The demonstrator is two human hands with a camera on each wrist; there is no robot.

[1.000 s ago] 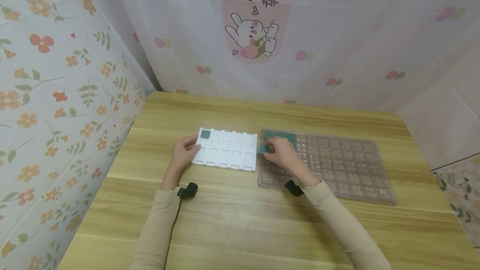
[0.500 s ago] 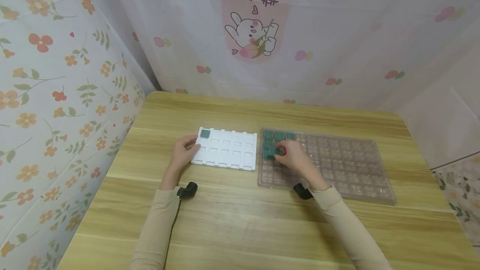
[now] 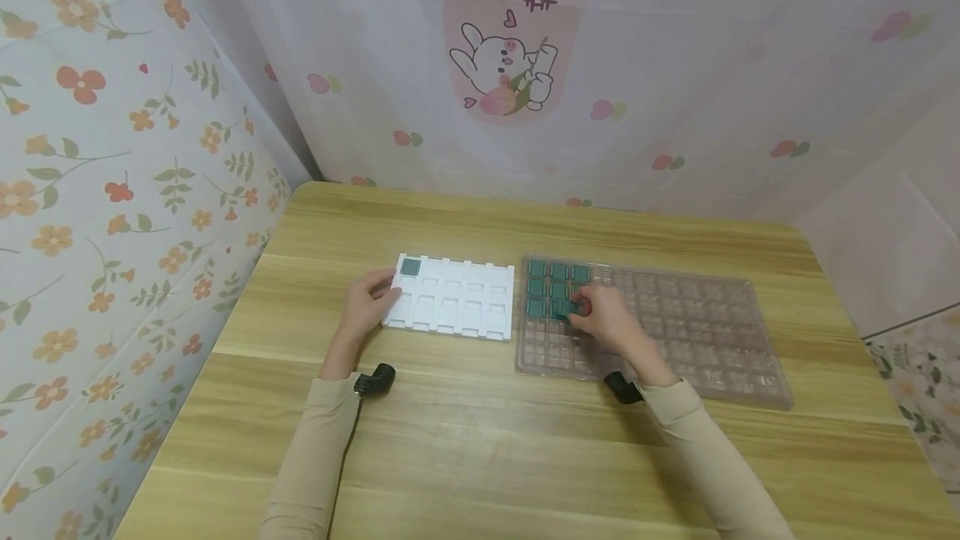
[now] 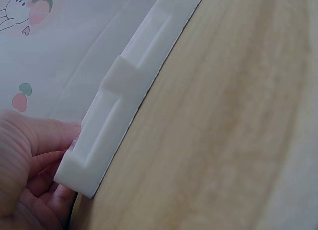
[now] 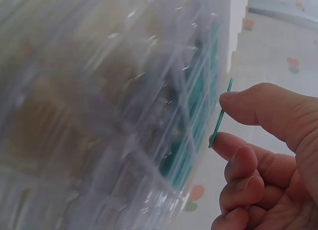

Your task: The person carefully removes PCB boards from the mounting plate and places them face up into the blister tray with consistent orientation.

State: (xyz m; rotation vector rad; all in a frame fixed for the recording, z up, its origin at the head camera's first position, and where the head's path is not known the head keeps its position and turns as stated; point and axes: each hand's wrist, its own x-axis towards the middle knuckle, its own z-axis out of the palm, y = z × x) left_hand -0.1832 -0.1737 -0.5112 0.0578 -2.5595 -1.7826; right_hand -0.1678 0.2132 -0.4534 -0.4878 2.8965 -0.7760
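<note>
My left hand [image 3: 367, 304] holds the left end of a white tray [image 3: 450, 327] with shallow pockets, thumb on the rim in the left wrist view. One green square chip [image 3: 410, 267] sits in the tray's far-left pocket. My right hand [image 3: 606, 319] is over the left part of a clear plastic tray [image 3: 705, 332]. Between thumb and finger it pinches a thin green square chip [image 5: 221, 113] by its edges, which appears edge-on and off the tray in the right wrist view. Several green chips [image 3: 537, 268] fill pockets in the clear tray's far-left corner; the hand hides part of that area.
Both trays lie side by side on a wooden table [image 3: 465, 457], a narrow gap between them. A black wrist camera [image 3: 375, 380] is strapped at the left wrist, another camera [image 3: 622, 387] at the right. Patterned curtains [image 3: 375, 90] hang behind and to the left.
My right hand has moved right and slightly nearer across the clear tray, from its left edge, with a green chip between the fingers. My left hand and the white tray stay put.
</note>
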